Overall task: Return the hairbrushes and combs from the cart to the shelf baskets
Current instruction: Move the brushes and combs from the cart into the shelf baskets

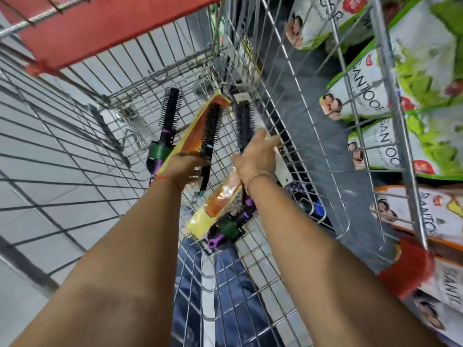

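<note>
While we reach both arms down into the wire cart (130, 136), our left hand (184, 169) has its grip clenched on a packaged comb (198, 131) and round hairbrush (211, 126); our right hand (253, 156) grasps another round brush (244, 121), a second comb pack (215, 209) lying just beneath its wrist

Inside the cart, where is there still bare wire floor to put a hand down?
Bare wire cart floor lies left of the purple-handled round brush. The middle is crowded: left hand holds a yellow-packaged comb and brush, right hand another brush, and a packaged comb lies below.
</note>
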Tool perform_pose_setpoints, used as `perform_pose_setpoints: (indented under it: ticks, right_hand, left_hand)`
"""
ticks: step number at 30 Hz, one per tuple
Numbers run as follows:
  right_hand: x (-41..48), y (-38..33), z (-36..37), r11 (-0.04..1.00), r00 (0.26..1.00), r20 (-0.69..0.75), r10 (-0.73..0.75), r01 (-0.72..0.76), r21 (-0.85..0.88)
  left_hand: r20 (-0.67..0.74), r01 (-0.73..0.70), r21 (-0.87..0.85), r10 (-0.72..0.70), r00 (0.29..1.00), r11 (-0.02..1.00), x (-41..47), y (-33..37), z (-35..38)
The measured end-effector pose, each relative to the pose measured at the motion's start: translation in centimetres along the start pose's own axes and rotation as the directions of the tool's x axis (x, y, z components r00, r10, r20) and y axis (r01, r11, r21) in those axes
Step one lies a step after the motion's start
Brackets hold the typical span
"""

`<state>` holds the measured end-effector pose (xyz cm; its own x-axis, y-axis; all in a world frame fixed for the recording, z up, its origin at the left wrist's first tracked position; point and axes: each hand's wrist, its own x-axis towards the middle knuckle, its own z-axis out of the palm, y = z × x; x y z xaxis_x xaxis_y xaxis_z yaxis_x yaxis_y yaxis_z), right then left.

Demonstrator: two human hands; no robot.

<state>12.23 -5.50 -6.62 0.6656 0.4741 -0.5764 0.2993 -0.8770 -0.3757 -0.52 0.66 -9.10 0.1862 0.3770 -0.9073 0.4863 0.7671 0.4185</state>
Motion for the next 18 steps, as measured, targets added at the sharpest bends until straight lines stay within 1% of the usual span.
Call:
perform_pose_setpoints:
  ticks: [1, 2, 3, 4, 7, 8, 9, 10, 11, 12, 13, 14, 15, 18]
  right_hand:
    - [-0.1, 0.0, 0.4, 1.000, 0.993, 0.113, 0.019, -0.019, 0.002]
    - [-0.2, 0.0, 0.7, 0.997, 0.972, 0.229, 0.059, -0.067, 0.030]
    - [-0.3, 0.1, 0.9, 0.993, 0.951, 0.297, 0.083, -0.105, 0.061]
    - [-0.3, 0.3, 0.8, 0.992, 0.946, 0.312, 0.083, -0.110, 0.068]
    - [-0.7, 1.4, 1.0, 0.996, 0.965, 0.261, 0.011, 0.012, -0.086]
    - [-1.0, 1.8, 1.4, 0.993, 0.966, 0.259, 0.011, 0.020, -0.120]
    - [-1.3, 2.0, 1.7, 0.990, 0.968, 0.251, 0.008, 0.026, -0.135]
    - [-1.5, 2.2, 2.1, 0.991, 0.971, 0.237, -0.002, 0.034, -0.131]
    - [-1.5, 2.3, 2.4, 0.995, 0.974, 0.226, 0.003, 0.019, -0.096]
    - [-1.4, 2.3, 2.7, 0.999, 0.971, 0.236, 0.033, -0.028, -0.026]
    - [-1.4, 2.1, 2.8, 0.996, 0.961, 0.268, 0.067, -0.082, 0.043]
    - [-1.2, 1.9, 2.9, 0.988, 0.949, 0.301, 0.093, -0.127, 0.093]
    - [-1.2, 1.7, 3.0, 0.981, 0.942, 0.316, 0.115, -0.158, 0.112]
    - [-0.9, 1.8, 3.3, 0.976, 0.942, 0.318, 0.105, -0.159, 0.151]
  left_hand:
    - [-0.018, -0.002, -0.008, 0.002, 1.000, 1.000, 0.0, 0.0, 0.2]
    - [-0.034, 0.002, -0.016, -0.003, 0.999, 1.000, 0.1, -0.1, 0.3]
    - [-0.049, 0.005, -0.029, -0.006, 0.999, 1.000, 0.3, -0.3, 0.2]
    - [-0.074, 0.008, -0.037, -0.011, 0.997, 0.999, 0.7, -0.5, 0.0]
    - [-0.221, 0.011, -0.124, -0.038, 0.974, 0.992, 1.4, -1.2, -0.7]
    - [-0.248, 0.014, -0.165, -0.055, 0.967, 0.986, 1.4, -1.4, -0.8]
    - [-0.235, 0.013, -0.185, -0.057, 0.970, 0.983, 1.3, -1.5, -0.8]
    - [-0.188, 0.013, -0.147, -0.041, 0.981, 0.989, 1.1, -1.7, -0.7]
    - [-0.128, 0.014, -0.028, -0.018, 0.992, 1.000, 0.9, -1.8, -0.5]
    - [-0.102, 0.019, 0.122, -0.006, 0.995, 0.992, 1.0, -1.9, -0.3]
    - [-0.128, 0.026, 0.263, 0.008, 0.992, 0.964, 1.1, -1.9, -0.2]
    - [-0.172, 0.038, 0.343, 0.023, 0.985, 0.939, 1.1, -1.7, 0.0]
    - [-0.192, 0.042, 0.366, 0.031, 0.981, 0.930, 1.2, -1.6, 0.2]
    - [-0.203, 0.012, 0.280, 0.047, 0.978, 0.960, 1.6, -1.5, 0.3]
